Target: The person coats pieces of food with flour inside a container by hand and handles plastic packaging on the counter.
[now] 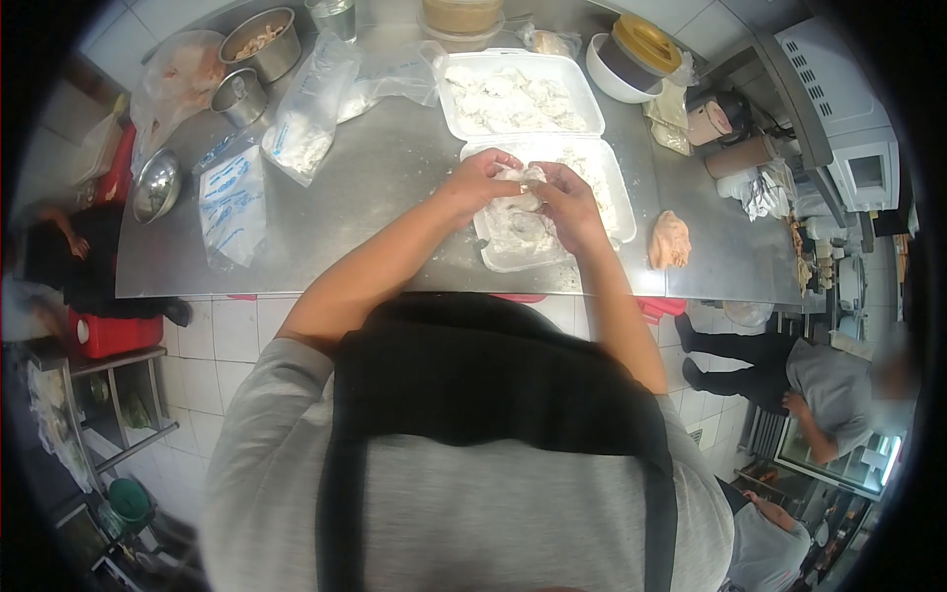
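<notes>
Between my hands is a piece of meat coated in white flour; its exact cut is hard to make out. My left hand pinches it from the left, and my right hand grips its right side. Both hands are over the near half of an open white foam container, where more floured pieces lie in loose flour. The far half holds several flour-covered pieces. To the right, a raw pinkish piece of meat rests directly on the steel table.
On the steel table, bags of white powder, a printed plastic bag, metal pots and a metal bowl stand left. A white bowl sits back right. Other people are at both sides.
</notes>
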A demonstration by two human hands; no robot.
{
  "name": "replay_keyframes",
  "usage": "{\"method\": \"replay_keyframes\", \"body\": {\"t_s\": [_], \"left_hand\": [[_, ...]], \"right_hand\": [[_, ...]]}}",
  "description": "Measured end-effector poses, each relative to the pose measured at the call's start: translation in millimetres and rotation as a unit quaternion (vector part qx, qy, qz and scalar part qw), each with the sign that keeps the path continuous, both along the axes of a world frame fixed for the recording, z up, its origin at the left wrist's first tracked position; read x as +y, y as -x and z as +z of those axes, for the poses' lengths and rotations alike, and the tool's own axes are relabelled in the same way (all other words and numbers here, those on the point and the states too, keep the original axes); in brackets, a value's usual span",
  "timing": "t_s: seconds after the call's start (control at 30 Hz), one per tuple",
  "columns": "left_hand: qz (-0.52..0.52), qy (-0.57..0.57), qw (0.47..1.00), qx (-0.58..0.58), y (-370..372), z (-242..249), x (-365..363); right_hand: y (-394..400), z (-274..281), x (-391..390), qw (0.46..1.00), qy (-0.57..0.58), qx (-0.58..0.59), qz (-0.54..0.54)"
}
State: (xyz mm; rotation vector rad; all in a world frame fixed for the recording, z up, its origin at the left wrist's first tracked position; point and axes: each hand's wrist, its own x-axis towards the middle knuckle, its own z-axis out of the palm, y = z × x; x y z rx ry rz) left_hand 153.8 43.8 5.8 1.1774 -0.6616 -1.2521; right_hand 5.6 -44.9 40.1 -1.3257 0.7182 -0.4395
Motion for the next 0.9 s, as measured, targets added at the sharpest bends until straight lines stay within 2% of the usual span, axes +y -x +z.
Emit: {"method": "replay_keyframes", "body": {"t_s": [0.07, 0.1, 0.17, 0.27, 0.5, 0.6, 0.7, 0.77, 0.9], "left_hand": [[-0.004, 0.007, 1.0, -0.016, -2, -7, -3], [-0.007, 0.011, 1.0, -0.025, -2, -7, -4], [-0.005, 0.021, 1.0, 0.001, -2, -8, -3], [-0.002, 0.032, 0.999, 0.025, 0, -7, -2], [0.0, 0.029, 0.997, 0.072, 1, -3, 0], [-0.016, 0.057, 0.998, 0.034, -1, -7, 0], [-0.028, 0.029, 0.985, -0.169, 0, -2, 3], [-0.014, 0.021, 0.967, -0.253, 0, 2, 4], [-0.052, 0.007, 0.912, -0.407, -1, 12, 9]], "right_hand": [[-1, 6, 5, 0.999, 0.042, 0.018, 0.005], [-1, 6, 5, 1.0, 0.028, 0.008, -0.002], [-3, 5, 5, 1.0, 0.0, -0.01, -0.016], [-3, 8, 10, 0.998, 0.056, -0.004, -0.002], [-2, 4, 8, 0.998, 0.065, 0.005, 0.003], [-1, 6, 9, 0.998, 0.056, 0.007, -0.004], [0, 3, 7, 0.996, 0.085, 0.024, -0.003], [0, 0, 5, 0.989, 0.131, 0.062, -0.008], [0, -2, 2, 0.999, 0.018, 0.027, -0.035]]}}
